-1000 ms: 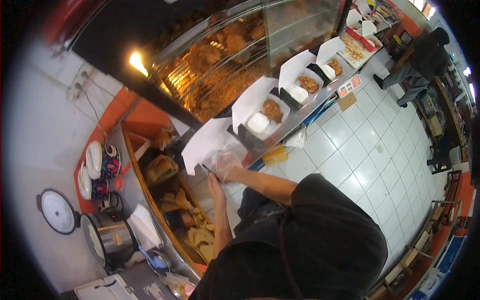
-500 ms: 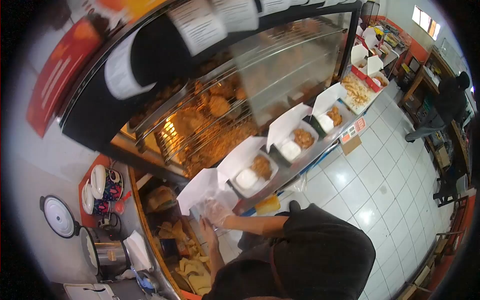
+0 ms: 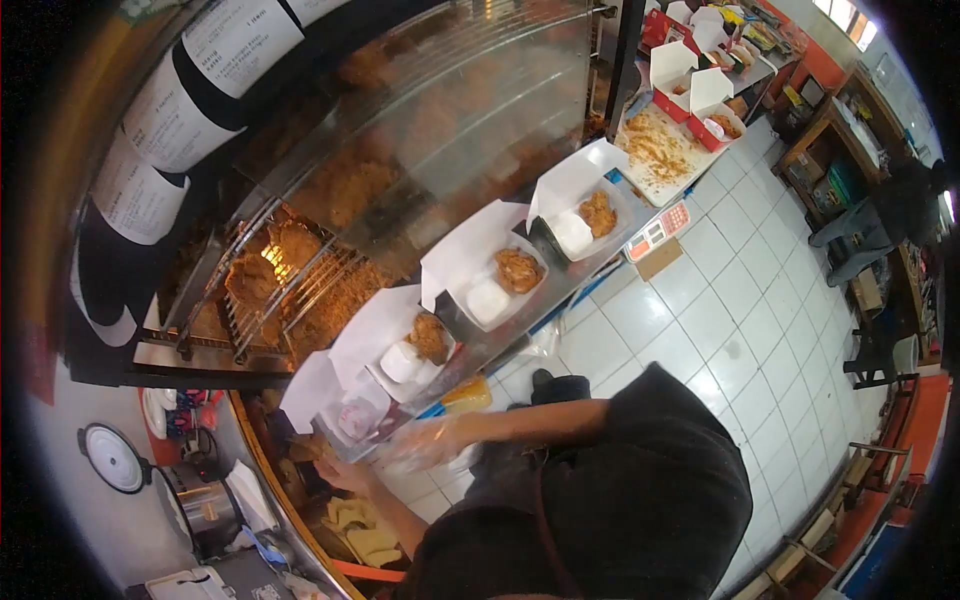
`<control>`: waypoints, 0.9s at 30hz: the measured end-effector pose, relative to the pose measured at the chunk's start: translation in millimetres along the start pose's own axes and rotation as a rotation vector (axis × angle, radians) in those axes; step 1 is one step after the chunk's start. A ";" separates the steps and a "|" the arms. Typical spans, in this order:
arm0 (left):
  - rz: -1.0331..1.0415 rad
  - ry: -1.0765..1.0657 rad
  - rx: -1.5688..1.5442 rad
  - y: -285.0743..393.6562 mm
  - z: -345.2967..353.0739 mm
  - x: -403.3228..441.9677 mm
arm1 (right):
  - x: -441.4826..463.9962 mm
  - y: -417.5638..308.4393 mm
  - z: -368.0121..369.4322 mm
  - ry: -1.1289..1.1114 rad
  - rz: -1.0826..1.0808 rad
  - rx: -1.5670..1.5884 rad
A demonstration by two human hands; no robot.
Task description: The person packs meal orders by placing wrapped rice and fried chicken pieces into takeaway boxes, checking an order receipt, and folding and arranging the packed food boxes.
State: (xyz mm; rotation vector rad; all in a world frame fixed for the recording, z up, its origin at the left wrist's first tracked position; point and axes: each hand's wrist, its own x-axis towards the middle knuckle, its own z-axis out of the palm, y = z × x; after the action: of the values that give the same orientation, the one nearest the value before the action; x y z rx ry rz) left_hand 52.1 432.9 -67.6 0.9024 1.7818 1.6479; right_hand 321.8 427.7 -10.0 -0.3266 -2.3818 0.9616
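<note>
A: In the head view, where are the hands?

B: The right hand [image 3: 425, 445] wears a thin clear glove [image 3: 412, 450], shiny and wrinkled, and is just beside the nearest box [image 3: 335, 405]. It is blurred, so I cannot tell if it is spread or pinching something. The left hand [image 3: 345, 474] looks bare and is also near this box; its grip I cannot tell either.

A: What shape has the nearest box?

B: It is white and smooth like card, with its lid opened back. It stands at the near end of a narrow grey tabletop [image 3: 487, 352]. Inside there is a pale lump [image 3: 355, 420], slightly pink; its material I cannot tell.

A: Are there others like it?

B: Yes, three more white boxes [image 3: 470, 270] stand in one slanting row. Each contains a rounded white lump [image 3: 488, 301] and, beside it, a brown piece of fried chicken [image 3: 518, 270] with rough, knobbly crust.

A: And behind the row?

B: A glass case [image 3: 400, 180] with hazy panes, thin metal bars [image 3: 288, 297] and coarse golden food [image 3: 330, 330]. On its dark frame are curling paper slips [image 3: 165, 120] with print.

A: What is further away?

B: A flat white tray [image 3: 655, 150] scattered with crumbs, and red boxes [image 3: 715, 140] with white lids. The floor [image 3: 620, 330] has glossy square tiles.
</note>
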 end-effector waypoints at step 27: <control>0.567 0.255 -0.105 195.3 191.4 -134.3 | -7.1 -60.4 -262.0 0.201 0.014 -0.850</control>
State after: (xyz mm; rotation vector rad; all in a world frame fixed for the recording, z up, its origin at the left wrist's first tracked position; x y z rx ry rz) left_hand 305.4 453.6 100.3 1.2781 1.6680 2.2741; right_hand 475.6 530.0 185.6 -0.7049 -2.4699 -0.1347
